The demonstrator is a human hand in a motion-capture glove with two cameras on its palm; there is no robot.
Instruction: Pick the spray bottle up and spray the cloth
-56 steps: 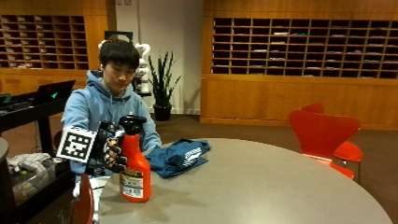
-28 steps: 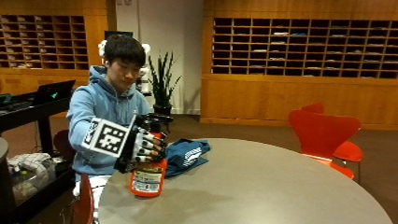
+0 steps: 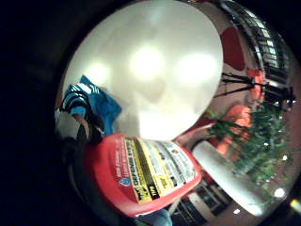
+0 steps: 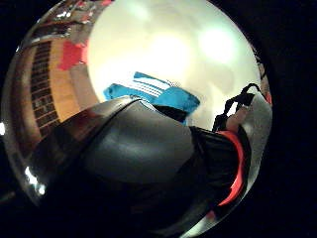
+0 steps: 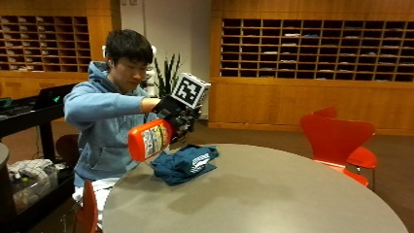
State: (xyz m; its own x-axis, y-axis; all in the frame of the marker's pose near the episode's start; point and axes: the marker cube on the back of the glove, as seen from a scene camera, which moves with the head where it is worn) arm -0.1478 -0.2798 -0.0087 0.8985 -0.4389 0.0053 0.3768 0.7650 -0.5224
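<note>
Right hand: the gloved hand is raised above the near edge of the worktop, forearm reaching out from the person's chest, fingers curled round the neck of the bottle.
Bottle: red, with a yellow and white label, held off the worktop and tipped steeply, its base swung out and down toward the person's side, its black sprayhead up at the glove. The little-finger palm view shows the labelled body close to the palm.
Cloth: a blue cloth with white stripes lies crumpled on the worktop just below the bottle, not touching it; both palm views show it beyond the bottle.
Change: a second ago the bottle stood upright on the worktop with the hand at its top; half a second ago it was lifted and leaning; now it is higher, tipped much further, over the cloth.
Around: an orange chair stands at the far side of the worktop.
</note>
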